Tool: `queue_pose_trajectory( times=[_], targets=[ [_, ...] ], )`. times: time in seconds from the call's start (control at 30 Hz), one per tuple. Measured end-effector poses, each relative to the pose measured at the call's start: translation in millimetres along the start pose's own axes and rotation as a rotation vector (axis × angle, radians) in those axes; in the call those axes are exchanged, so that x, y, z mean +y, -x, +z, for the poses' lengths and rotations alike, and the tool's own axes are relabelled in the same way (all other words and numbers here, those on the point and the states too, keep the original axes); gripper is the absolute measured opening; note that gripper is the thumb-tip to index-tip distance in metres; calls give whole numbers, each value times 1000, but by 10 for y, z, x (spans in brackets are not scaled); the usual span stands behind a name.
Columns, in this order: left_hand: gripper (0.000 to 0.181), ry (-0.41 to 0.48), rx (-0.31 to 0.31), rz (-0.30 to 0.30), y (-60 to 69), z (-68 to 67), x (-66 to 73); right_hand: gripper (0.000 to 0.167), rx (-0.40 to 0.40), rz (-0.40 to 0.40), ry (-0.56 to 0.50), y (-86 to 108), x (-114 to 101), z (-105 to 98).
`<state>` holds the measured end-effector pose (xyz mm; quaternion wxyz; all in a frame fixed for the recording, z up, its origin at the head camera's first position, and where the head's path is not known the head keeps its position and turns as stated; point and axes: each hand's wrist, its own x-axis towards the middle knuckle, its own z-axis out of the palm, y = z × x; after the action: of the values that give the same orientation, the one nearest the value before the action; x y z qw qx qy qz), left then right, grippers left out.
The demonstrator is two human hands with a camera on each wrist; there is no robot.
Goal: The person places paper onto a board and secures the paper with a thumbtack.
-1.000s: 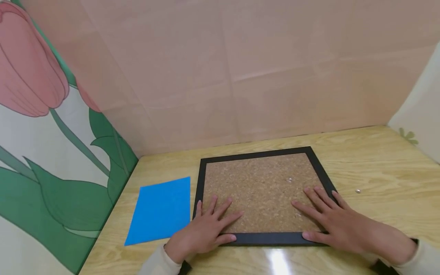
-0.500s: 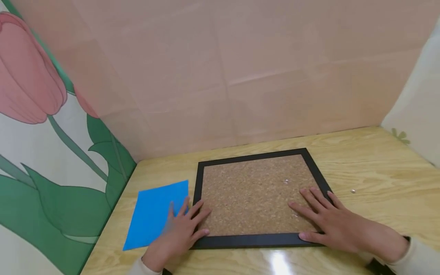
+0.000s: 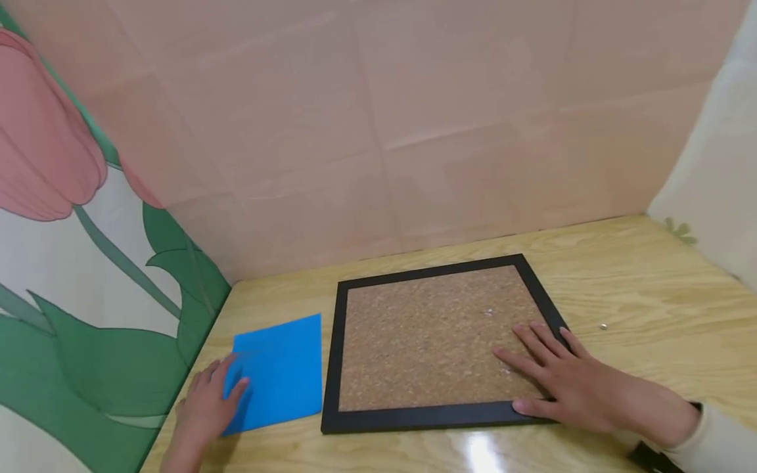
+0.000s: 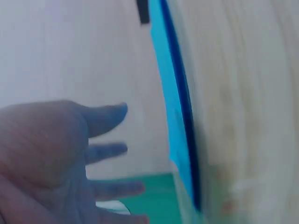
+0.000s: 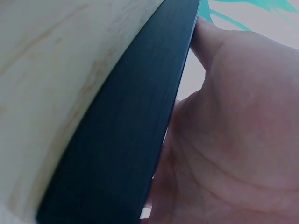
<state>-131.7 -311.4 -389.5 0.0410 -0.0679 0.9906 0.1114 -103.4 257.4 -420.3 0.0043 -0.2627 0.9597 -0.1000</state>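
Observation:
A cork board [image 3: 426, 335] in a black frame lies on the wooden table. My right hand [image 3: 573, 387] rests spread on its lower right corner, fingers on the cork and thumb on the front frame bar. Left of the board lies a blue sheet [image 3: 284, 371]. At the sheet's left edge is my left hand [image 3: 207, 404], fingers relaxed and apart. In the left wrist view that hand [image 4: 60, 158] holds nothing and shows a gap to the blue sheet [image 4: 175, 102]. The right wrist view shows the palm [image 5: 238, 121] against the black frame [image 5: 126, 116].
A small shiny object [image 3: 603, 326] lies on the table right of the board, and another [image 3: 488, 311] sits on the cork. A pinkish cloth wall [image 3: 378, 131] stands behind the table [image 3: 650, 276], with a tulip-printed cloth [image 3: 118, 368] at the left.
My left hand has left the board's lower left corner and moved left across the blue sheet to its far edge. The right hand has stayed on the board. The head view has shifted slightly.

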Motion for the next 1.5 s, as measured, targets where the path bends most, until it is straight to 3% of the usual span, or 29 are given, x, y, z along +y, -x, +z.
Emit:
queue_pose_trajectory(
  times=[0.1, 0.23, 0.53, 0.77, 1.3, 1.5],
  targets=[
    [82, 80, -41, -79, -59, -32, -181, 69, -8, 4, -1, 18, 20, -8],
    [100, 141, -89, -160, -124, -30, -270, 69, -12, 8, -11, 37, 37, 2],
    [96, 114, -61, -141, -146, -16, -243, 68, 34, 2, 25, 63, 35, 48],
    [92, 126, -74, -180, -118, 2, -187, 69, 37, -9, 40, 50, 32, 50],
    [90, 122, -42, -135, -53, 11, -223, 68, 11, -13, 21, 2, 21, 42],
    [91, 124, -48, -145, -40, 2, -222, 68, 9, -20, 23, -7, 23, 43]
  ],
)
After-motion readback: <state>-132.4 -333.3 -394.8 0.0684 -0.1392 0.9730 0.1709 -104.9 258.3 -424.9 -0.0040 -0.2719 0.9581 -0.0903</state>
